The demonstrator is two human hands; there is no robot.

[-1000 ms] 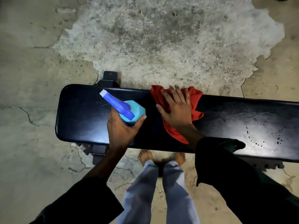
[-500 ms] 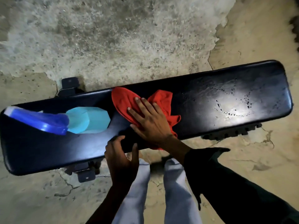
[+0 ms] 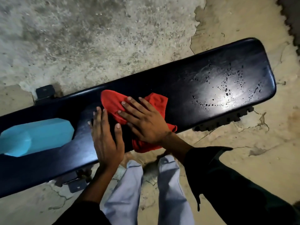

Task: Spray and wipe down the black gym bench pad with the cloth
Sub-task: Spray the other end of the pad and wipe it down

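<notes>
The black gym bench pad [image 3: 203,88] runs slanted across the view, with spray droplets glinting near its right end. A red cloth [image 3: 112,101] lies crumpled on its middle. My right hand [image 3: 144,120] presses flat on the cloth with fingers spread. Just left of it, my left hand [image 3: 105,137] rests flat on the bare pad, fingertips near the cloth's edge. The turquoise spray bottle [image 3: 37,137] lies on its side on the pad's left part, its head cut off by the frame edge.
The bench stands on a cracked, patchy concrete floor [image 3: 97,38]. Metal bench feet [image 3: 44,91] stick out at the far side, and another foot [image 3: 76,185] at the near side. My legs in light trousers [image 3: 170,192] stand close to the pad's near edge.
My left hand let go of the spray bottle, which now lies on the pad, and moved flat beside the cloth. The view swung right; my right hand stays pressed on the cloth.
</notes>
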